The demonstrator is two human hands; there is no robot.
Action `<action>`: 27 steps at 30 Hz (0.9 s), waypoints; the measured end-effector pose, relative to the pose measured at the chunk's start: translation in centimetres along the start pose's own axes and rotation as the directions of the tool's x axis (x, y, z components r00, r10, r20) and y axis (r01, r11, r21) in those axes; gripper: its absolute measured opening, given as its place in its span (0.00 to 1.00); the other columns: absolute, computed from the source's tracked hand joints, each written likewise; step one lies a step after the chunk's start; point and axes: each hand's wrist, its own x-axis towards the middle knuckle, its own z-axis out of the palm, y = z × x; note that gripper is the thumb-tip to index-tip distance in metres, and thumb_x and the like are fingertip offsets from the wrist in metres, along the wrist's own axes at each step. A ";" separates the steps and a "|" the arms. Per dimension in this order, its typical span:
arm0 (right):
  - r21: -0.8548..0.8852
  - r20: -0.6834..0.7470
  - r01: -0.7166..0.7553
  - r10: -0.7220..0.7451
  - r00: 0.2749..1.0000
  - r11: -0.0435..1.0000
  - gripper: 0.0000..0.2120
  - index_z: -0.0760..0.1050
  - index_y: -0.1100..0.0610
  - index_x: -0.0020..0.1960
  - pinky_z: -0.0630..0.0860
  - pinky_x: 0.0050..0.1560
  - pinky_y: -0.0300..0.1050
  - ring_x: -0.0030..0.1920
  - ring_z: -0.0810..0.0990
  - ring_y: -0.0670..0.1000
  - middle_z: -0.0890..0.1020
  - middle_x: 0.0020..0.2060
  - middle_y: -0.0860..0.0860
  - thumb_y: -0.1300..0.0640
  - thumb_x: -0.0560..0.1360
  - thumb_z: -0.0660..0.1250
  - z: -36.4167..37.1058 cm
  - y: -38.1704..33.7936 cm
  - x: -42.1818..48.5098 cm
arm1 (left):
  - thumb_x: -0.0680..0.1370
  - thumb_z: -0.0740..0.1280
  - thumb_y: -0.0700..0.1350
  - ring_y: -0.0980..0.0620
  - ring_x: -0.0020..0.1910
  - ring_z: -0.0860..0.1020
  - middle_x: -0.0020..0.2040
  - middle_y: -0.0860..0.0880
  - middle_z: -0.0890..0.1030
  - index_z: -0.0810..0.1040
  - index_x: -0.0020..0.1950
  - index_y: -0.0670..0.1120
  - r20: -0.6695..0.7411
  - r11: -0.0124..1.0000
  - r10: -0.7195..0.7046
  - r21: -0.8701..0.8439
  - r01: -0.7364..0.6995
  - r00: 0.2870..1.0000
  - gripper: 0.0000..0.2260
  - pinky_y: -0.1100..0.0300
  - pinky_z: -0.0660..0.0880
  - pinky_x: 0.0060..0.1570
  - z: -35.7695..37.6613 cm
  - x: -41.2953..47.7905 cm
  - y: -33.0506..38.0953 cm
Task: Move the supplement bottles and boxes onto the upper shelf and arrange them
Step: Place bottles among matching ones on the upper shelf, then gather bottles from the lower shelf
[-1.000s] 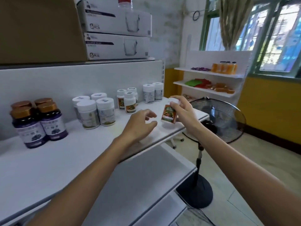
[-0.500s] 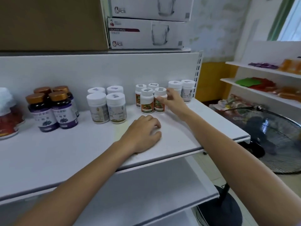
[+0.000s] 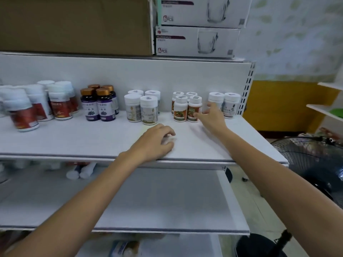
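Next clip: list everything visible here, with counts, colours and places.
upper shelf: one, white, mid-frame
red-label bottles: several, blurred, white caps, shelf's far left
purple bottles: four, gold caps, beside those
pale-label bottles: four, white, shelf centre
orange-label bottles: four, white caps, right of centre
end bottles: two, white, shelf's right end
mug boxes: two, white, stacked on top
cardboard box: one, brown, top left
lower shelf: one, white, below
lying bottles: at least two, white, lower shelf's back left
fan: one, black, floor right
left hand: loosely curled, empty, resting on upper shelf's front
right hand: open, empty, beside front-right orange-label bottle
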 end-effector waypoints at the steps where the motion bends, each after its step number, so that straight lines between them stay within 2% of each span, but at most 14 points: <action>1: -0.013 0.004 0.006 -0.006 1.000 1.000 0.29 0.62 0.62 0.70 0.67 0.54 0.43 0.60 0.74 0.54 0.76 0.61 0.57 0.56 0.74 0.69 -0.2 -0.4 -0.5 | 0.76 0.65 0.46 0.54 0.57 0.73 0.59 0.50 0.74 0.74 0.60 0.49 -0.004 1.000 -0.012 0.003 0.012 1.000 0.13 0.60 0.69 0.58 -0.1 -0.5 0.1; 6: 0.021 0.007 0.119 -0.119 0.993 0.993 0.19 0.68 0.62 0.62 0.69 0.50 0.43 0.52 0.76 0.52 0.77 0.50 0.54 0.61 0.73 0.67 0.8 -3.5 -4.5 | 0.76 0.65 0.45 0.52 0.57 0.73 0.58 0.50 0.74 0.75 0.60 0.47 -0.078 0.997 -0.054 0.053 0.058 0.995 0.13 0.61 0.67 0.55 -1.1 -4.1 0.1; 10: 0.048 0.101 0.219 -0.223 0.969 0.974 0.21 0.69 0.61 0.65 0.73 0.54 0.44 0.48 0.77 0.51 0.78 0.55 0.55 0.62 0.73 0.67 3.8 -6.4 -8.8 | 0.75 0.65 0.43 0.49 0.57 0.72 0.56 0.47 0.77 0.78 0.56 0.45 -0.182 0.988 -0.102 0.098 0.121 0.978 0.11 0.65 0.63 0.50 -3.0 -8.9 -1.4; 14: 0.050 0.128 0.389 -0.393 0.911 0.920 0.20 0.69 0.59 0.65 0.73 0.49 0.45 0.44 0.76 0.50 0.77 0.55 0.53 0.62 0.74 0.65 8.1 -9.3 -14.9 | 0.72 0.64 0.43 0.47 0.57 0.74 0.54 0.46 0.78 0.79 0.53 0.44 -0.281 0.978 -0.181 0.051 0.203 0.943 0.11 0.61 0.65 0.54 -4.9 -16.5 -3.8; 18: 0.063 0.264 0.531 -0.527 0.808 0.845 0.23 0.67 0.58 0.67 0.75 0.49 0.50 0.45 0.77 0.52 0.77 0.54 0.52 0.61 0.73 0.65 13.8 -11.6 -22.3 | 0.75 0.65 0.43 0.47 0.59 0.72 0.56 0.47 0.75 0.77 0.55 0.45 -0.235 0.937 -0.320 0.066 0.343 0.918 0.09 0.61 0.65 0.54 -6.4 -25.3 -6.9; 21: 0.069 0.343 0.517 -0.507 0.791 0.853 0.22 0.67 0.58 0.67 0.75 0.49 0.52 0.48 0.78 0.54 0.77 0.56 0.54 0.59 0.74 0.66 17.5 -12.2 -26.5 | 0.77 0.64 0.42 0.50 0.60 0.72 0.58 0.49 0.74 0.76 0.58 0.47 -0.247 0.911 -0.392 0.034 0.412 0.886 0.10 0.61 0.66 0.55 -7.5 -30.4 -8.6; 27: 0.026 0.517 0.343 -0.306 0.800 0.939 0.23 0.68 0.58 0.66 0.75 0.52 0.52 0.49 0.77 0.54 0.77 0.56 0.55 0.58 0.73 0.67 22.6 -10.4 -30.8 | 0.76 0.65 0.41 0.51 0.60 0.72 0.58 0.49 0.75 0.76 0.59 0.46 -0.248 0.886 -0.451 -0.006 0.464 0.857 0.11 0.60 0.67 0.58 -7.4 -36.2 -11.4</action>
